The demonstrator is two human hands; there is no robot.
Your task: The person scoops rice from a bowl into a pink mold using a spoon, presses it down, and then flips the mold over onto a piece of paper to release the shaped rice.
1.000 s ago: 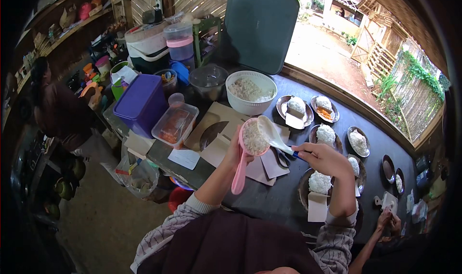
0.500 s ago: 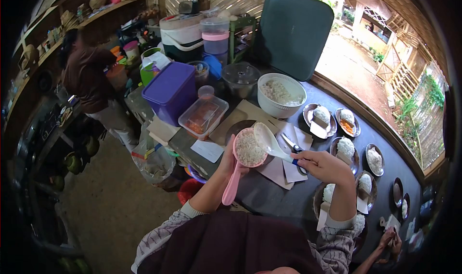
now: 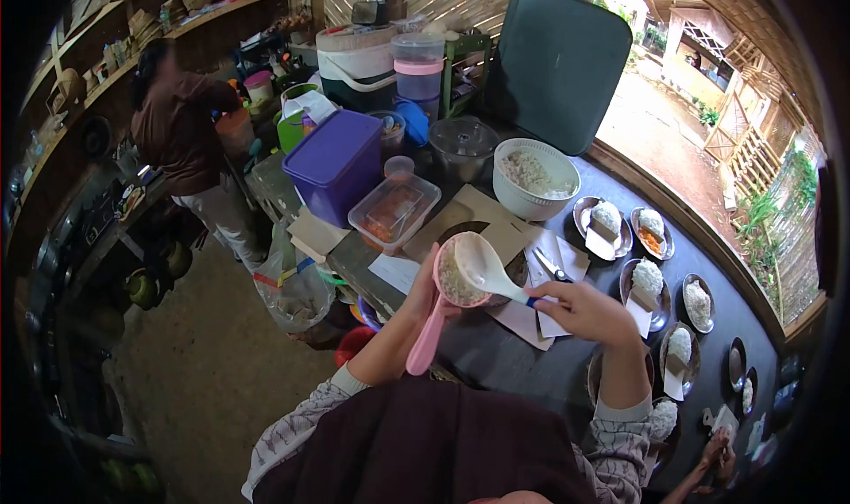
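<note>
My left hand (image 3: 421, 293) is wrapped around a pink long-handled cup (image 3: 426, 345), its handle pointing down toward me. Cooked rice (image 3: 453, 281) fills the cup. In my right hand (image 3: 591, 312) is a white serving spoon (image 3: 482, 269) with a blue section on its handle. The spoon's bowl lies over the rice, back side up, and hides part of it. Just beyond are scissors (image 3: 551, 265) on pale card pieces (image 3: 518, 321). A white colander-like bowl of rice (image 3: 536, 205) stands further back.
Metal plates with moulded rice (image 3: 646, 278) line the table's right side. A purple lidded box (image 3: 335, 168) and a clear container of orange food (image 3: 394, 212) stand left. Another person (image 3: 186, 132) works at the far left; someone else's hands (image 3: 719, 451) hold something at lower right.
The spoon has moved left across the cup and now covers more of the rice. The camera view has shifted, so the table's contents appear further right.
</note>
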